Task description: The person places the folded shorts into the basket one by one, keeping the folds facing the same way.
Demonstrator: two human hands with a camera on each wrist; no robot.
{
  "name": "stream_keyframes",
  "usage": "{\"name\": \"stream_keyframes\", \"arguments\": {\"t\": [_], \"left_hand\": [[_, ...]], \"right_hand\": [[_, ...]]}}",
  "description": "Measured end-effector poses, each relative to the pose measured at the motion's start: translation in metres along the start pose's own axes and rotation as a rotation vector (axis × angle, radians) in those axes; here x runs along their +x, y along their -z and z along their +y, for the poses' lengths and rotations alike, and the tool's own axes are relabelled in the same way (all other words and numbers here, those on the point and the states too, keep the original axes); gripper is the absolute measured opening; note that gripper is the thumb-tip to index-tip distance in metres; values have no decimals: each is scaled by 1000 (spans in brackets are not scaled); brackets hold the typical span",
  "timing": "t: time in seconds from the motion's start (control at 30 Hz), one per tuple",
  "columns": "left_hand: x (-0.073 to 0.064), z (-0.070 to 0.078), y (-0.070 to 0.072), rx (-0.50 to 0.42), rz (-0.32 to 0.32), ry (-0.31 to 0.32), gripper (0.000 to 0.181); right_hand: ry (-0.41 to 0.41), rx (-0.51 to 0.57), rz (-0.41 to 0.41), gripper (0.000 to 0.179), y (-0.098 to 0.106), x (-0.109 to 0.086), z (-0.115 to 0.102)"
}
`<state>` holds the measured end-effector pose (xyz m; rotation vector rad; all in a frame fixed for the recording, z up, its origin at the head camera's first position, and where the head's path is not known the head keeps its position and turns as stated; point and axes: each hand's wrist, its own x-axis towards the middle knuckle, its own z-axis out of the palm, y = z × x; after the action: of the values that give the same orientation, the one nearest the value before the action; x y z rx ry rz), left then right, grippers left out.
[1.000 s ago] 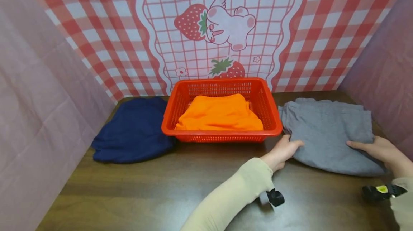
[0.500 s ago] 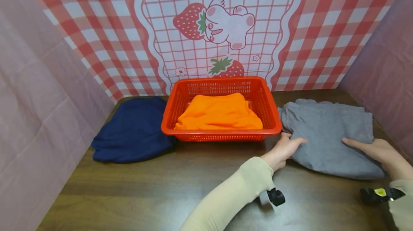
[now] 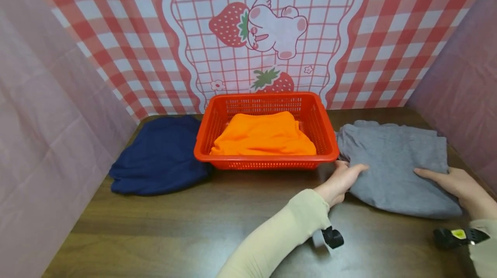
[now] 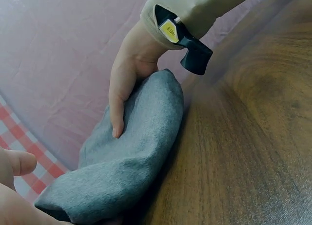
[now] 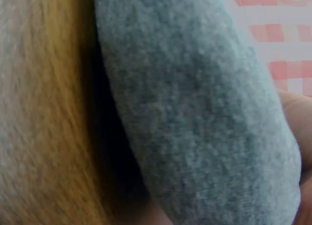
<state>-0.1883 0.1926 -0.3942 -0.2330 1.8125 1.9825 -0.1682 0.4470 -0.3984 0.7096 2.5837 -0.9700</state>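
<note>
A folded grey garment (image 3: 396, 161) lies on the right side of the table, its exact kind not clear from the folds. At its left edge my left hand (image 3: 339, 181) grips it, thumb over the top and fingers partly hidden under the cloth. My right hand (image 3: 454, 185) holds the right edge, the thumb pointing inward across the top and the other fingers out of sight below. In the left wrist view the garment's near edge (image 4: 156, 122) bulges in a thick rounded fold between both hands. The right wrist view is mostly filled by the grey cloth (image 5: 195, 108).
A red plastic basket (image 3: 268, 158) stands at the back centre with a folded orange garment (image 3: 264, 135) inside. Left of it a folded navy garment (image 3: 163, 157) lies on the wooden table (image 3: 163, 235). A checked cloth (image 3: 407, 32) hangs behind, with pink cloth sides (image 3: 58, 97).
The grey garment's near edge has come slightly towards me. My left thumb has slid a little to the right over it, and the right thumb slightly to the left. Basket and navy garment stay put.
</note>
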Motion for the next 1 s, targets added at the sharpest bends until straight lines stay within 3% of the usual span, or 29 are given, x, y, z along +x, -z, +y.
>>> {"name": "stream_keyframes", "arguments": {"t": [0.17, 0.43, 0.6, 1.0], "left_hand": [[2, 0, -1, -11, 33, -2, 66], [0, 0, 2, -43, -36, 48, 65], [0, 0, 6, -28, -70, 47, 65], [0, -3, 7, -22, -8, 51, 64]], "right_hand": [[29, -12, 20, 103, -1, -2, -1], [10, -10, 67, 106, -4, -4, -3], [-38, 25, 37, 109, -3, -6, -4], [-18, 55, -15, 108, -5, -9, -2]]}}
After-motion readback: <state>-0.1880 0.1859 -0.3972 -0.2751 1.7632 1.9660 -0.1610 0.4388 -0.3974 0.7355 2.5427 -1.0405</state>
